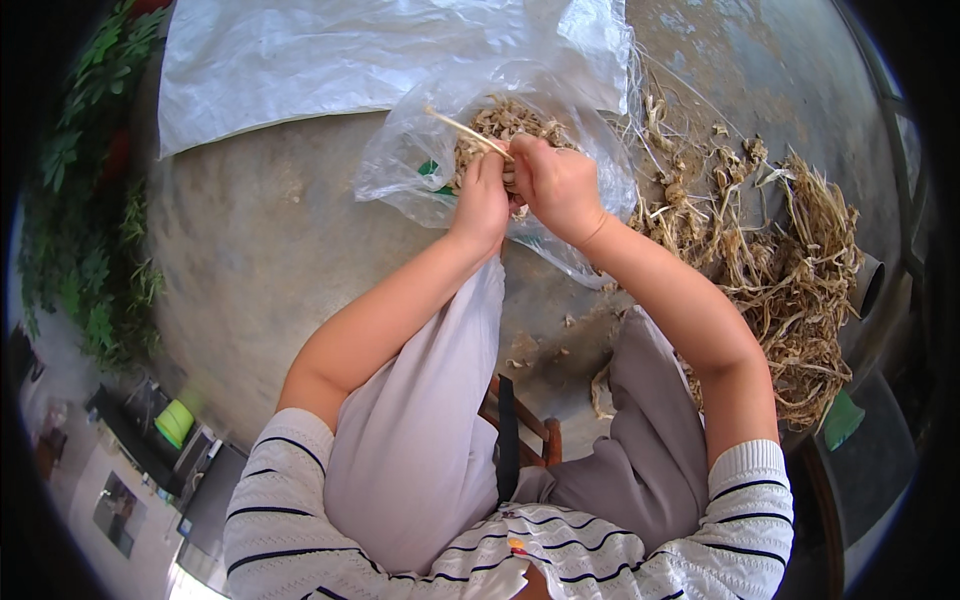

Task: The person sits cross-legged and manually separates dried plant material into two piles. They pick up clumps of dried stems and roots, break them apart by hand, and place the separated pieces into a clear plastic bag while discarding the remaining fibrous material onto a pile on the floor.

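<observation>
My left hand (484, 196) and my right hand (561, 187) meet above a clear plastic bag (397, 176). Between them they grip a dry, pale plant stalk (461, 127), whose long end points up and to the left. My fingers hide its lower end, so I cannot tell what is attached there. Inside the bag, partly behind my hands, lie many dry brown plant pieces (506, 116), too small to name surely. A bit of green (429, 169) shows at the left of the bag.
A heap of dried stalks (795, 300) lies on the concrete floor (247, 247) at the right. White plastic sheeting (375, 52) spreads beyond the bag. Green plants (90, 270) line the left side. A pipe end (870, 286) is beside the heap, and a lime-green bucket (174, 422) stands lower left.
</observation>
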Available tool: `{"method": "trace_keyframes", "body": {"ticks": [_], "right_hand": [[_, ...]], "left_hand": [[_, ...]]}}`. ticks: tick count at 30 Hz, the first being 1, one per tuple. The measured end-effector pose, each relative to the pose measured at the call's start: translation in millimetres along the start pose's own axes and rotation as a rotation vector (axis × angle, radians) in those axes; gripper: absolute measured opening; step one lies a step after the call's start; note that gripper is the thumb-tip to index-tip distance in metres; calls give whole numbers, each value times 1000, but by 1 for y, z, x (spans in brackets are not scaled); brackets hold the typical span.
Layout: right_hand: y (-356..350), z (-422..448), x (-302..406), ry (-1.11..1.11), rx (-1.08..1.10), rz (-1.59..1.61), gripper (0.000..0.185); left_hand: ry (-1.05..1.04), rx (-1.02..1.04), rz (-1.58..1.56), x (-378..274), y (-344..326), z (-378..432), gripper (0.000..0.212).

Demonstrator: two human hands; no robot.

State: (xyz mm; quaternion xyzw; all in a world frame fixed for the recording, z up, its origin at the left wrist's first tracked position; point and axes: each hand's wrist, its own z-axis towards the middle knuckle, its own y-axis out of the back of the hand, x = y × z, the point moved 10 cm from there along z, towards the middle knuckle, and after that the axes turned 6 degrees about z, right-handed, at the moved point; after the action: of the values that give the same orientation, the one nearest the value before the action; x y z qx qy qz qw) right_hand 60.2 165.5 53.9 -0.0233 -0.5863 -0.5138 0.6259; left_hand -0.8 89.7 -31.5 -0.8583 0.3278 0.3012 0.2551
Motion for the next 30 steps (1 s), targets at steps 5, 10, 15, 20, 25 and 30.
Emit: {"method": "trace_keyframes", "body": {"ticks": [5,10,15,20,25,30], "right_hand": [[-10,-4,16,265,69,-145,27],[-18,-14,31,461,152,-207,30],[-27,-13,28,503,198,-137,31],[-18,-11,-34,-241,93,193,19],[-22,-27,-60,-600,6,490,19],[-19,-25,-48,-693,-136,463,24]], "left_hand": [[179,228,39,18,-7,11,28],[419,196,-36,48,1,19,33],[574,524,-287,81,8,36,26],[393,231,10,36,9,28,28],[70,236,227,-4,3,12,35],[-223,92,476,-14,-4,1,37]]}}
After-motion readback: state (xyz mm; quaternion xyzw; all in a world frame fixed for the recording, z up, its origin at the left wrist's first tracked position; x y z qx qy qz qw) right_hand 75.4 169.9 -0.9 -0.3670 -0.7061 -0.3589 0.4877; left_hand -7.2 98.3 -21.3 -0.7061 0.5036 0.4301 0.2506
